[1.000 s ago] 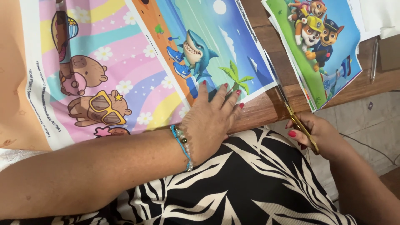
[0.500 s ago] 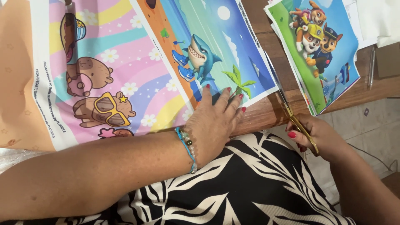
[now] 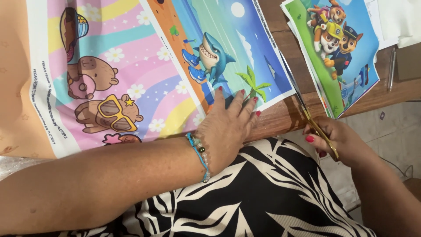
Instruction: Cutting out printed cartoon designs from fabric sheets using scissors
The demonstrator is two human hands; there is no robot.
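- Fingers (image 3: 239,103) of the left hand (image 3: 228,127) lie spread and flat, pressing the near corner of the shark print (image 3: 219,52) against the wooden table (image 3: 280,116); nothing is pinched.
- Fingers (image 3: 312,137) of the right hand (image 3: 342,142) curl shut around the gold handles of the scissors (image 3: 309,116) (the thumb is hidden, so how far the handles are squeezed I cannot tell).
- Just beyond the right fingers the blades run up along the right edge of the shark print, in the gap between it and the puppy print (image 3: 337,48).
- Beyond the left hand's wrist sits a beaded bracelet (image 3: 199,156); further left, joined to the shark print, lies the pink capybara print (image 3: 105,87).
- A pen (image 3: 391,70) rests well beyond the puppy print.
- Risks, as I judge them: the left fingertips sit near the cutting line, so a long snip could nick them; if the flat hand eases off, the sheet could slide and the cut would wander into the picture; the puppy print lies just beside the blades and could be caught.
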